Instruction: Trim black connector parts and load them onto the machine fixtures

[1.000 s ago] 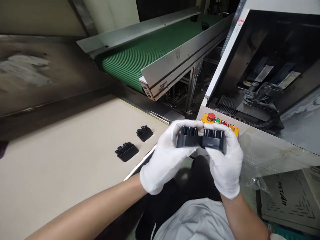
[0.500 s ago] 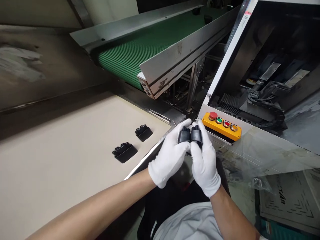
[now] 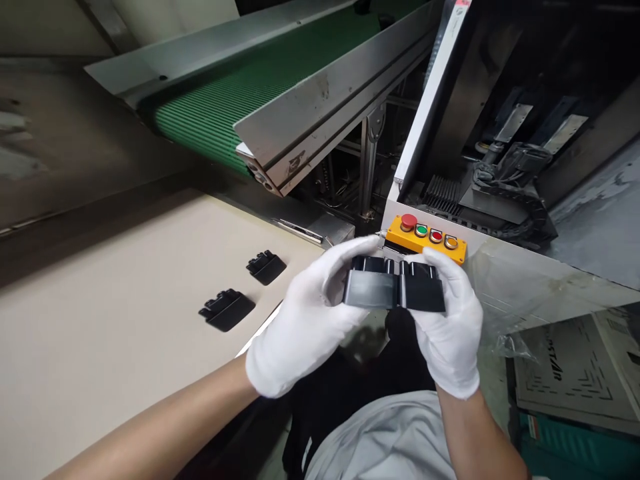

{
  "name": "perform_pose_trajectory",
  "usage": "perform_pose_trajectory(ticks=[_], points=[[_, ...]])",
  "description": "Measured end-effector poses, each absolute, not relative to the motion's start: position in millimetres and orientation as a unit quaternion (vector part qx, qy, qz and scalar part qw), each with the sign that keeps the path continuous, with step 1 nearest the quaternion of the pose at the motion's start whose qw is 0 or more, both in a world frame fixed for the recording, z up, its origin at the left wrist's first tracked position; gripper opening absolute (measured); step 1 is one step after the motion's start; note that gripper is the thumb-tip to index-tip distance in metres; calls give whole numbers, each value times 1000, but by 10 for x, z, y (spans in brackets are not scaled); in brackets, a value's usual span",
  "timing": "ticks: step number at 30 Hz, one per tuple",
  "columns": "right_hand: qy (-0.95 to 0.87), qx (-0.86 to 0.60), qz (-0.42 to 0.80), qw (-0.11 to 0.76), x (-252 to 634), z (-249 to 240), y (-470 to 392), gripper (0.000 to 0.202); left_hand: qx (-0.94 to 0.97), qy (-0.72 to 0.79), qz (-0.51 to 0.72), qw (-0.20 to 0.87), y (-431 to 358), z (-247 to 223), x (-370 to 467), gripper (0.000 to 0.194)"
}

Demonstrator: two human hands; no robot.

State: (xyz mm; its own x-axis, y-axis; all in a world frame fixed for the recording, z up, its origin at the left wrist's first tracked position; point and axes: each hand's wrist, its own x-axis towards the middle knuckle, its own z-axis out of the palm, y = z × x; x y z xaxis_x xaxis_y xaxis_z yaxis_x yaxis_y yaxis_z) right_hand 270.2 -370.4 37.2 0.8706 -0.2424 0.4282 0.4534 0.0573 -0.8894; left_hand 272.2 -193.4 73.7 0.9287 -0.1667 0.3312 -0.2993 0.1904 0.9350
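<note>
My left hand point(image 3: 310, 313), in a white glove, grips a glossy black plastic part point(image 3: 371, 288) with short prongs along its top. A second black plastic part point(image 3: 423, 290) of like shape is held in my right hand point(image 3: 453, 320), also gloved. The two parts sit side by side in front of me, their inner ends touching or nearly so, prongs pointing away. To the left on the beige surface lie two similar pronged black parts, a nearer one point(image 3: 227, 311) and a farther one point(image 3: 267, 268).
A green conveyor belt point(image 3: 215, 100) with metal side rails runs behind the beige table point(image 3: 125, 313). At right, a yellow button box point(image 3: 425, 239) is fixed to an open machine point(image 3: 500, 167). A cardboard box point(image 3: 565, 373) stands low at the right.
Both hands have come nearer to me and turned the two parts so their broad faces show side by side. The view has shifted slightly right.
</note>
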Motion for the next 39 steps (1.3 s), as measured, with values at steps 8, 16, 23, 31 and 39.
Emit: perform_pose_trajectory(ticks=[8,16,23,31,39], points=[[-104,-624,-239,737,2621,275,-3711,62,591,-169,51,787,-2027,645,2652,63],[-124,-627,-270,720,2650,286,-3708,66,590,-192,80,780,-2042,654,2688,61],[-203,-706,-300,608,2721,351,-3659,65,696,-198,165,671,-1987,556,2743,67],[-183,-691,-282,640,2723,296,-3502,42,687,-129,96,708,-1984,554,2762,46],[91,-399,164,898,3022,-251,-3876,32,401,18,-274,874,-1815,525,3118,40]])
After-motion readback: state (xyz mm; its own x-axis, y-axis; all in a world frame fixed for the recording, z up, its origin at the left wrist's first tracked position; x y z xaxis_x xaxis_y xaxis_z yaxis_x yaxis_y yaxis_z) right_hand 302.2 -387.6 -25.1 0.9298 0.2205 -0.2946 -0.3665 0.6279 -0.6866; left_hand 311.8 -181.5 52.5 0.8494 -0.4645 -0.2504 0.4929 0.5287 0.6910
